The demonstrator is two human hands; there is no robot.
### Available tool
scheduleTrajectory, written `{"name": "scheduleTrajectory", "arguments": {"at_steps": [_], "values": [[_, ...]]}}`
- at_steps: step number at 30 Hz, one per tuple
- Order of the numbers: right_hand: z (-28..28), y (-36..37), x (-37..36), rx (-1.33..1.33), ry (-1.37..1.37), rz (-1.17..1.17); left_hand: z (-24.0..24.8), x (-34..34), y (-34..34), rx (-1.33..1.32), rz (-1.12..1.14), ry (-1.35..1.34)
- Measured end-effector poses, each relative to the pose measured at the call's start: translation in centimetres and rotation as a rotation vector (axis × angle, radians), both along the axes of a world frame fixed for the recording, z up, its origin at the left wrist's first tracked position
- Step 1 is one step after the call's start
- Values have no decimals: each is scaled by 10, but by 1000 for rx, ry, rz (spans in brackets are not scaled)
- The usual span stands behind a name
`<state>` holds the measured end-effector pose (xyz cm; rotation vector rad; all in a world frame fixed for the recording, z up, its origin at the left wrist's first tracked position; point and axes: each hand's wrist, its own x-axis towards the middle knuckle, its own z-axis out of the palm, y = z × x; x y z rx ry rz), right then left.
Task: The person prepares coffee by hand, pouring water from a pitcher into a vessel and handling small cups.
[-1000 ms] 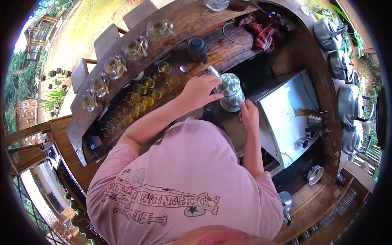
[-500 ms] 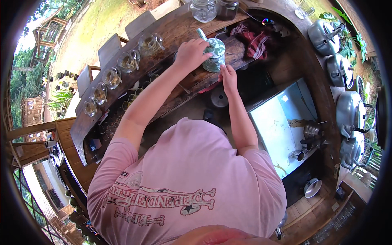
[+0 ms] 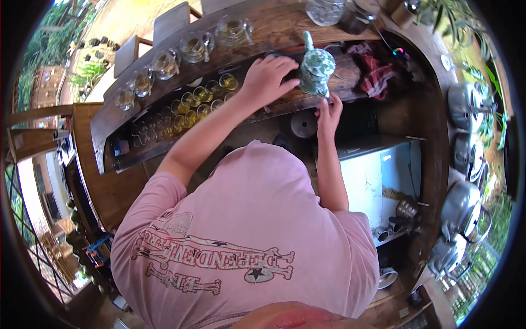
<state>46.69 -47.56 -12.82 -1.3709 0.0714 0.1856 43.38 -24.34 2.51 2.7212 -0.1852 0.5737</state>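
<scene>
A green-and-white mottled enamel pot (image 3: 316, 68) stands on the wooden counter in front of me, its long handle pointing away and a short projection pointing toward me. My left hand (image 3: 269, 77) is just left of the pot, fingers stretched out and apart, holding nothing. At the near end of the pot, my right hand (image 3: 329, 114) has its fingers closed at the projection; the exact contact is small and partly hidden. Rows of small glasses (image 3: 203, 94), some with yellow liquid, stand in the sunken part of the counter, partly behind my left forearm.
Several glass cups (image 3: 196, 46) line the raised counter edge. A red checked cloth (image 3: 378, 77) lies right of the pot. Glass jars (image 3: 325, 12) stand at the far side. Metal kettles (image 3: 463, 107) line the right side, beyond a white chest (image 3: 364, 178).
My left hand has come off the pot and opened to its left. My right hand stays at the pot's near end. The view has shifted, showing more small glasses.
</scene>
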Motion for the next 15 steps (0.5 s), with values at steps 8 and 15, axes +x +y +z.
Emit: {"name": "scheduleTrajectory", "arguments": {"at_steps": [8, 15], "values": [[-54, 13, -76, -545, -310, 506, -52, -188, 33, -176, 280, 274], [-55, 126, -39, -925, -908, 725, -54, -260, 46, -138, 544, 391]]}}
